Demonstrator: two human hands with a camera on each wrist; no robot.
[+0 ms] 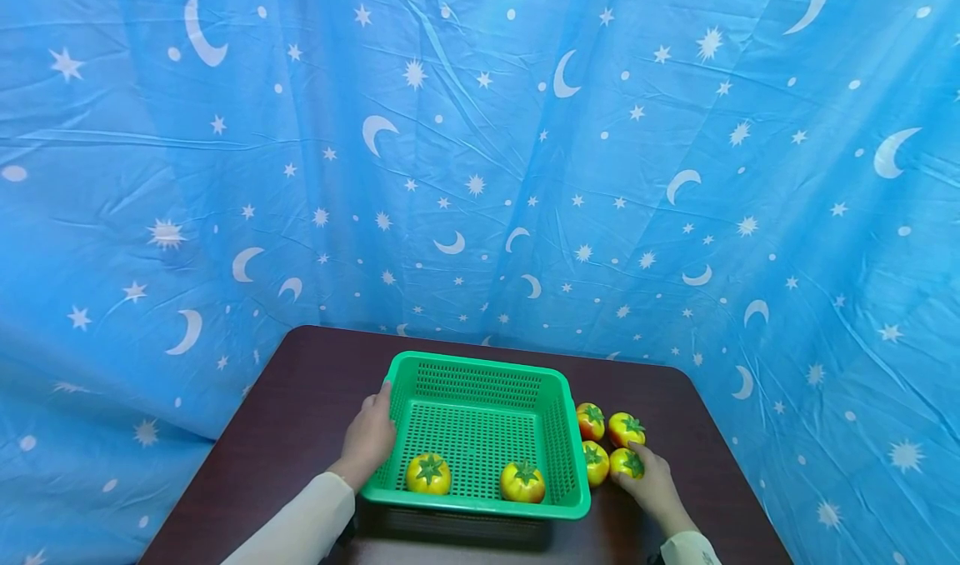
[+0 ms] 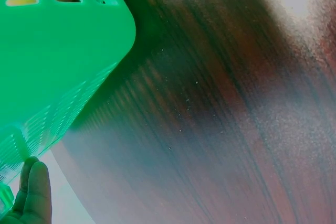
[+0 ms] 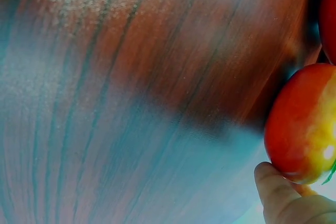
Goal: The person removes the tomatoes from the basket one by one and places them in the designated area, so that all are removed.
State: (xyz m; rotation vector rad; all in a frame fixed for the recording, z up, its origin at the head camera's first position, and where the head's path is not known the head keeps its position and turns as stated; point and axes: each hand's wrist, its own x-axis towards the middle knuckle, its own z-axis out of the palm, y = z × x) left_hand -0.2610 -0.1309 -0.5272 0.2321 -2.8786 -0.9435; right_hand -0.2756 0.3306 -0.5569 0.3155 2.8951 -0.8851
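My left hand (image 1: 371,436) grips the left rim of a green plastic basket (image 1: 480,505) standing on the table. In the left wrist view, its fingers (image 2: 39,190) lie along the basket's outer side. Inside the basket, two yellow-red tomatoes (image 1: 428,474) with green leafy tops sit apart near the front wall. To the basket's right, my right hand (image 1: 658,483) holds the near right tomato (image 1: 622,462) of a small cluster, thumb and fingers around it. The right wrist view shows a fingertip (image 3: 268,174) against the red side of this tomato (image 3: 299,124).
Three other tomatoes lie close by: one behind the held tomato (image 1: 625,428), and two beside the basket's right wall, a rear one (image 1: 590,422) and a front one (image 1: 596,465). The dark wooden table (image 1: 292,407) ends at a blue curtain (image 1: 480,215) with moons and stars.
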